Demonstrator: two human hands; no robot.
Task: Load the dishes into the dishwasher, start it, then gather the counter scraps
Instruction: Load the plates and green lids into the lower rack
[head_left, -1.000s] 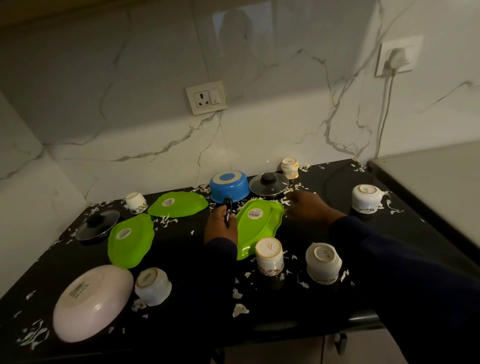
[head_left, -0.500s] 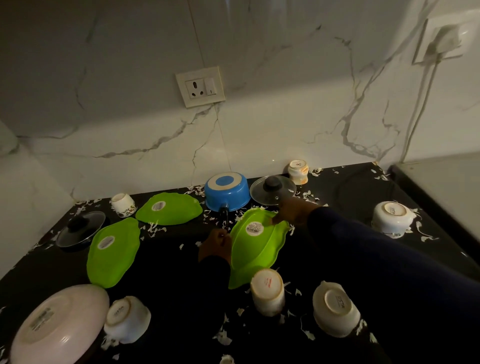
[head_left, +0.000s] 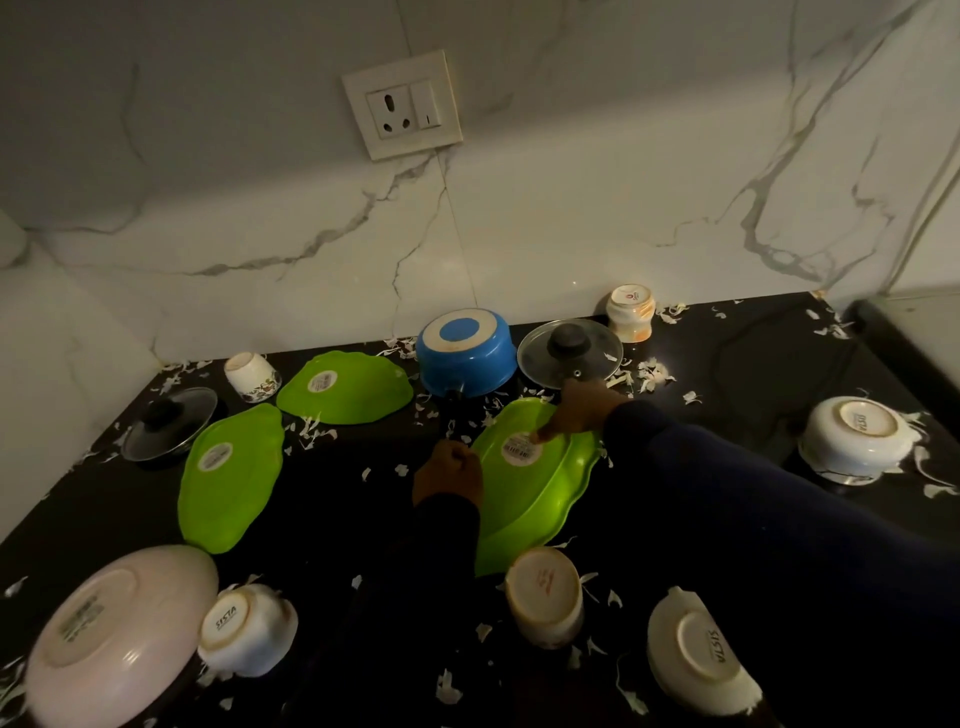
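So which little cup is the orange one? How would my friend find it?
Look along the marble wall to where it meets the black counter. Right of the glass lid stands an upside-down cup, the only one with orange patches.

"SISTA" is printed in black on the base of the upturned white bowl (head_left: 244, 631) nr the desk's front-left, beside the pink plate. Same word, seen reversed/sideways, on the base of the white bowl (head_left: 698, 657) at front-right. White bowl (head_left: 854, 436) at the right edge has a similar mark, too angled to read for sure. Stickers on the 3 green plates, the pink plate + red marks on 2 cup bases: print too small/blurred to read.
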